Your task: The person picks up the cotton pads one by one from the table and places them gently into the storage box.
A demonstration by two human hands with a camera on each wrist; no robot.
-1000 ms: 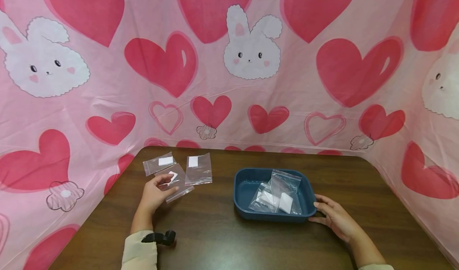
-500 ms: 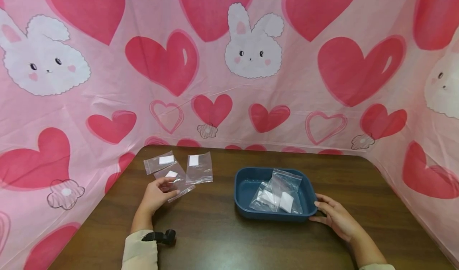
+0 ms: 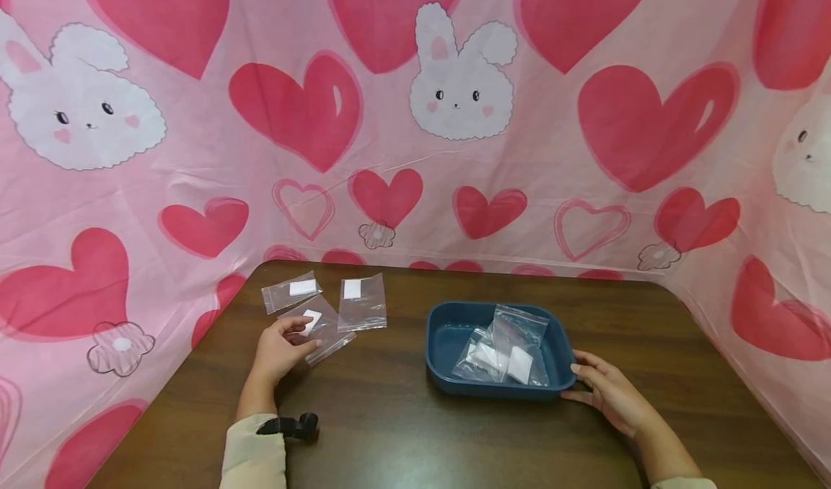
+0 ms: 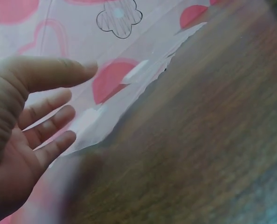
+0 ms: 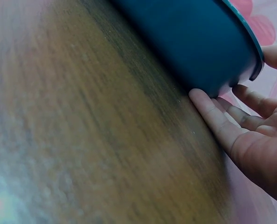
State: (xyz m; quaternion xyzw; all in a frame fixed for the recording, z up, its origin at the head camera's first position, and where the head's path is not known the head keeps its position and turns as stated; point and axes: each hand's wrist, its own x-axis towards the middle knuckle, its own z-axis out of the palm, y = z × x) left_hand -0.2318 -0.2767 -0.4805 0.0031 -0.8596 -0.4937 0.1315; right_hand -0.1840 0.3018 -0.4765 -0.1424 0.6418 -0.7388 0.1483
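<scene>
In the head view my left hand (image 3: 280, 348) hovers over the near edge of a clear zip bag (image 3: 327, 327) with a white piece inside. Its thumb and fingers are spread apart with nothing between them, as the left wrist view also shows. Two more such bags lie flat behind it, a smaller zip bag (image 3: 280, 299) and an upright one (image 3: 366, 309). My right hand (image 3: 607, 391) touches the right end of a blue tray (image 3: 448, 384), fingertips at its rim and thumb low against its wall. Inside the tray several zip bags (image 3: 519, 330) with white pieces overlap.
Everything stands on a brown wooden table (image 3: 383, 431). A pink cloth (image 3: 383, 135) with hearts and rabbits hangs behind and at both sides. A black strap with a small device (image 3: 295, 427) sits on my left wrist.
My left hand dips over the bag's white piece, then shifts slightly back left, so the piece shows more again. My right hand and the tray stay in place.
</scene>
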